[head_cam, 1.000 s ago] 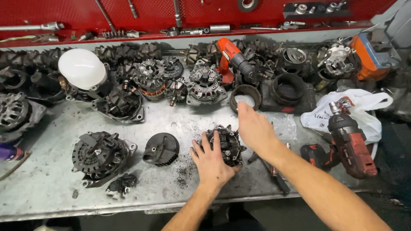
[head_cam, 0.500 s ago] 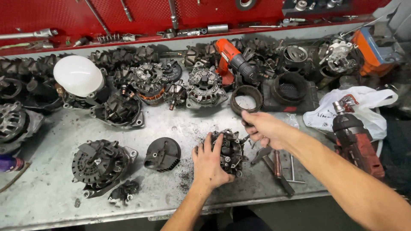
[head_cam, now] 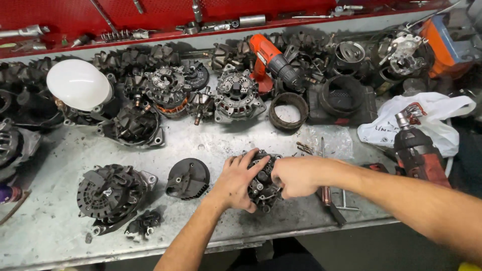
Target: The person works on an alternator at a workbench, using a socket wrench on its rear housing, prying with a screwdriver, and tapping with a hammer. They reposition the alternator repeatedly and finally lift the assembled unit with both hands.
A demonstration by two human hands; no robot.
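A dark, greasy alternator part [head_cam: 262, 186] lies on the metal workbench [head_cam: 50, 236] near its front edge. My left hand [head_cam: 240, 181] presses flat on its left side, fingers spread over the housing. My right hand [head_cam: 296, 175] is closed against its right side, fingers curled onto the part; whether they pinch something small is hidden. A black round cover [head_cam: 188, 178] sits just left of my left hand. A screwdriver [head_cam: 326, 193] lies on the bench right of the part, partly under my right forearm.
A whole alternator [head_cam: 111, 193] and a small black piece [head_cam: 144, 222] lie front left. Several alternators and stators crowd the back, with a white dome [head_cam: 78, 85], an orange drill [head_cam: 271, 60], a red impact driver [head_cam: 419, 153] and a white plastic bag [head_cam: 427, 118].
My right hand came down from above the part to its right side and closed on it. My left hand stayed on the part. The view moved closer.
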